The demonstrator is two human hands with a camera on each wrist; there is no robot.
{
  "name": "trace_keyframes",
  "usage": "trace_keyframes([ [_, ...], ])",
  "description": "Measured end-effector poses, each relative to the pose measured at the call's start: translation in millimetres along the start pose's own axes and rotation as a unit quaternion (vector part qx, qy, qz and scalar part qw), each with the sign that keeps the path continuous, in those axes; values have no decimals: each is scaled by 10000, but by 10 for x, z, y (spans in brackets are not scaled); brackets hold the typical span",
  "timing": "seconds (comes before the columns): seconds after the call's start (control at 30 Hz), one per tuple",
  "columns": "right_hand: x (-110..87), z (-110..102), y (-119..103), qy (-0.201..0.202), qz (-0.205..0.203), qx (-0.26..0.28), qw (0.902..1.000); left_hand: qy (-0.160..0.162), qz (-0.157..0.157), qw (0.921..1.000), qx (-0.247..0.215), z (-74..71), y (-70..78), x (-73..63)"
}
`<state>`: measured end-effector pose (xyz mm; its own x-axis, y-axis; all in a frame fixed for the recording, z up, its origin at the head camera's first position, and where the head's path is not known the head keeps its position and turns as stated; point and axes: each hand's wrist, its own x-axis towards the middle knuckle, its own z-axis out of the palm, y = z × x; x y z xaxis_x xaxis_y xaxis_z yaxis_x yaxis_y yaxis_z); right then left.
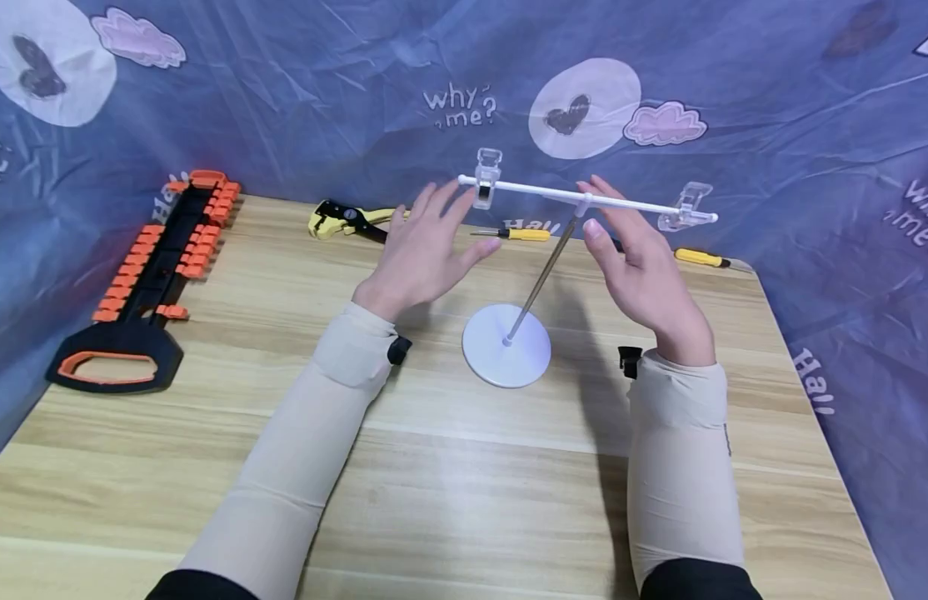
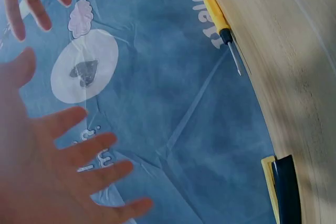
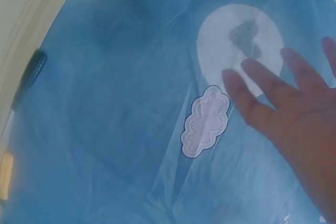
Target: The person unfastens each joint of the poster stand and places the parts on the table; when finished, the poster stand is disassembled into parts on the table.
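Note:
A display stand with a round white base (image 1: 485, 354) and a thin metal post (image 1: 542, 282) stands upright on the table. Across its top runs a white crossbar (image 1: 539, 192), with one clear plastic clip (image 1: 489, 162) near the left end and another clear clip (image 1: 689, 208) near the right. My left hand (image 1: 422, 260) is raised left of the post, fingers spread, its fingertips close to the left clip. On the other side, my right hand (image 1: 651, 275) has its thumb and fingers apart by the top of the post. Both wrist views show extended fingers holding nothing.
A black and orange slotted rack (image 1: 152, 279) with a handle lies at the left. Along the back edge are a yellow-black wire stripper (image 1: 344, 221), a yellow-handled screwdriver (image 1: 527, 235), another yellow-handled screwdriver (image 1: 700, 257) and a dark-handled tool (image 3: 30, 74). Patterned blue cloth (image 1: 344, 108) surrounds the table.

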<state>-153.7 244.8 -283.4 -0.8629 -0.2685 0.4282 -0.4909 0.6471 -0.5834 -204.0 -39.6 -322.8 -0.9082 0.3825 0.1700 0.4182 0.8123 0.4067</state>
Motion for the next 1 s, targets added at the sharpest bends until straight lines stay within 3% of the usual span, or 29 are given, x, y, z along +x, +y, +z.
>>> trace_keyframes([
  [0.13, 5, -6, -64, 24, -34, 542, 9985, 406, 464, 9968, -510, -2, 33, -17],
  [0.33, -3, -14, -173, 89, 131, 1489, 9887, 659, 1171, 9768, -1669, 14, 106, -32],
  [0.53, -20, 20, -220, 134, 251, 2169, 9758, 524, 1574, 9597, -2266, 25, 163, -41],
  [0.73, 0, 83, -206, 429, -158, 2905, 9558, 366, 1818, 9477, -2596, 16, 198, -56],
  [1.0, 12, 122, -278, 590, -355, 2988, 9518, 127, 1904, 9446, -2671, 21, 233, -69],
])
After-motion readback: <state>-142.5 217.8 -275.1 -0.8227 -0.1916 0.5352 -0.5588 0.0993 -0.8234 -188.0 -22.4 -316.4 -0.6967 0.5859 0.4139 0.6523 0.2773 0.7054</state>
